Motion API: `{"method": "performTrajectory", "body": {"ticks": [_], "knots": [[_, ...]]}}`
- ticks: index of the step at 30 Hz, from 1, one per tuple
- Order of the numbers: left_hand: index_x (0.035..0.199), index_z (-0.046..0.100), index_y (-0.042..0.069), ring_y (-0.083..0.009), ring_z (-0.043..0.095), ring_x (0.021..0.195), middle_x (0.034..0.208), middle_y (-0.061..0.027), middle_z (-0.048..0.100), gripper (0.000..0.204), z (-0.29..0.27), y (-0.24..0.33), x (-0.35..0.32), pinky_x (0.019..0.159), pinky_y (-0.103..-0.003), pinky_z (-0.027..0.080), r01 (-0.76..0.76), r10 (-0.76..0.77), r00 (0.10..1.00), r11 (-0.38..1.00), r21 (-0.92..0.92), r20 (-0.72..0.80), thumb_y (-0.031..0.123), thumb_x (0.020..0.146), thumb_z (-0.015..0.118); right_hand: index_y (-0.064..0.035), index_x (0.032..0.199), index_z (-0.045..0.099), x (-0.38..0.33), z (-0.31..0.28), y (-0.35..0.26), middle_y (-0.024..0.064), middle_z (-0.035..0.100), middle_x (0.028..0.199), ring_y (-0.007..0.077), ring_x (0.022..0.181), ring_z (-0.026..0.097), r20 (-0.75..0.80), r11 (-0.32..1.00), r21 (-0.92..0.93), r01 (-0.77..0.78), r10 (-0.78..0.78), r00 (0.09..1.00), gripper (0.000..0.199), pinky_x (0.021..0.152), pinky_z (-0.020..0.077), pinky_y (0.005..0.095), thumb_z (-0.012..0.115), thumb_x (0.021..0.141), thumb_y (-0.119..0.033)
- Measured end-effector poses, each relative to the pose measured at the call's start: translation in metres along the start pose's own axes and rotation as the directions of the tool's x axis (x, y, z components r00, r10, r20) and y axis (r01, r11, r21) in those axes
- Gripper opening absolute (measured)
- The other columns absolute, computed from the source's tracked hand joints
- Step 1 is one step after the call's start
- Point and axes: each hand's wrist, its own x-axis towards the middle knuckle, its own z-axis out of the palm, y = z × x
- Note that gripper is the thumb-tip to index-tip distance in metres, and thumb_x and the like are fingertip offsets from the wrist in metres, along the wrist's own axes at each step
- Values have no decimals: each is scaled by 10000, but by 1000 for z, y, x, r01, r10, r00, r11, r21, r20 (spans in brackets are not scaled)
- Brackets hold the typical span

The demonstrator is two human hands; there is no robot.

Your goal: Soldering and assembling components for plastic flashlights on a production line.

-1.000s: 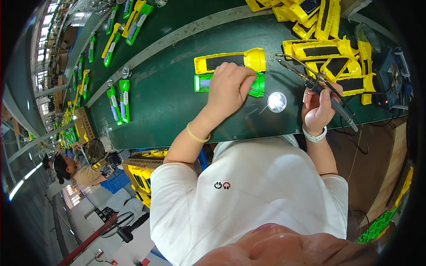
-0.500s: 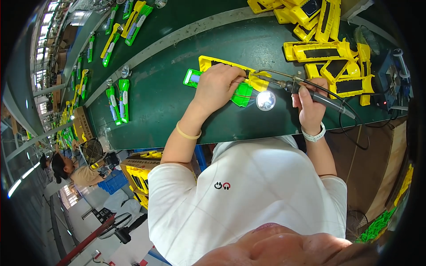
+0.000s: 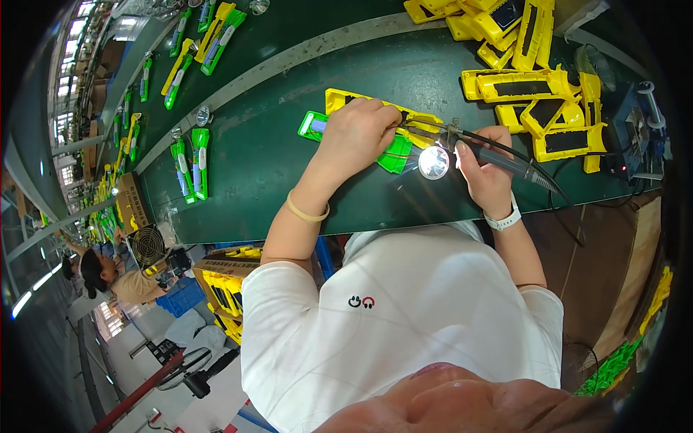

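Green table (image 3: pixel 289 195), centre | yellow shells (image 3: pixel 548 81), upper right, apparently heaped aside for room | soldering iron (image 3: pixel 498 160), centre right — right hand (image 3: pixel 489 179) clamps its fingers round it, likely for aim | green casing (image 3: pixel 395 160), centre, beneath left hand (image 3: pixel 357 133), presumably steadied — fingers curled, cannot tell if pinching | lit lamp (image 3: pixel 434 163) beside casing

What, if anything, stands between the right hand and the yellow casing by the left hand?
Nothing visible: the soldering iron in the right hand reaches over the yellow casing, close to the left hand. The lit reflector lies beside that line.
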Motion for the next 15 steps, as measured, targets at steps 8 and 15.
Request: {"method": "performTrajectory", "body": {"ticks": [8, 15], "knots": [[755, 635, 65, -257, 582, 701, 696, -75, 591, 41, 2, -2, 1, 626, -367, 482, -8, 8, 1000, 1000, -12, -18, 99, 732, 636, -11, 873, 487, -2, 1, 1, 15, 529, 707, 37, 572, 480, -50, 996, -23, 87, -88, 995, 256, 505, 402, 187, 710, 763, -74], [753, 635, 58, -268, 592, 714, 709, -84, 600, 51, -1, -2, 1, 631, -375, 483, -8, 8, 1000, 1000, -16, -15, 105, 733, 633, -23, 947, 436, -9, -6, 13, 69, 543, 815, 82, 600, 509, -118, 966, 44, 256, -250, 961, 278, 520, 429, 204, 663, 787, -32]]}}
